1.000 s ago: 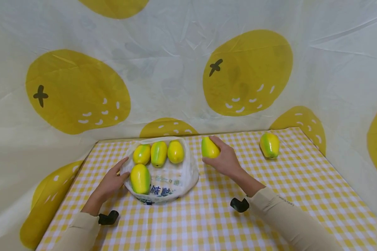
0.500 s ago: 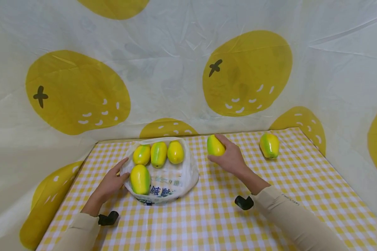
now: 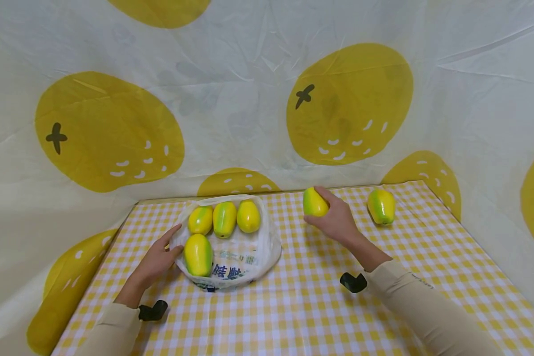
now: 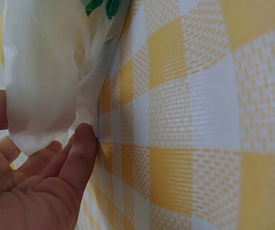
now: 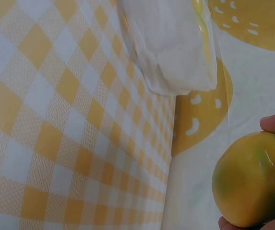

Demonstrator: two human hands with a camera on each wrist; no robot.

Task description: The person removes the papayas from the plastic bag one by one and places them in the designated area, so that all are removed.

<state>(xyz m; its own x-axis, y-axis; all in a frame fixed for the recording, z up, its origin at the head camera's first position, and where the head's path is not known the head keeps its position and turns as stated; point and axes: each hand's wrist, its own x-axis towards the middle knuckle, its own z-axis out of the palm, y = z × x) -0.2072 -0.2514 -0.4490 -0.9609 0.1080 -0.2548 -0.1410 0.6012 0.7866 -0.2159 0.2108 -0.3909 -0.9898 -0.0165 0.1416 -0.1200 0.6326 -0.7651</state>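
In the head view a white plastic bag (image 3: pixel 267 257) lies spread wide, its mouth facing up. Several yellow-green papayas lie in it: three along the back and one papaya (image 3: pixel 198 255) at the front left. My left hand (image 3: pixel 157 259) holds the bag's left edge between thumb and fingers; in the left wrist view the bag's wall (image 4: pixel 41 86) hides part of the fingers. To the right of the bag, my right hand (image 3: pixel 338 222) grips another papaya (image 3: pixel 315 201) above the table. The right wrist view shows this papaya's rounded end (image 5: pixel 250 179) between thumb and fingertips.
One more papaya (image 3: pixel 381 206) rests near the table's back right corner. A yellow-and-white checked cloth (image 3: pixel 267 321) covers the table. Behind it hangs a pale curtain (image 3: pixel 236 113) printed with large yellow fruit, close to the back edge.
My right hand has moved steadily to the right and slightly back with the papaya, away from the bag. The left hand and the bag stay in place.
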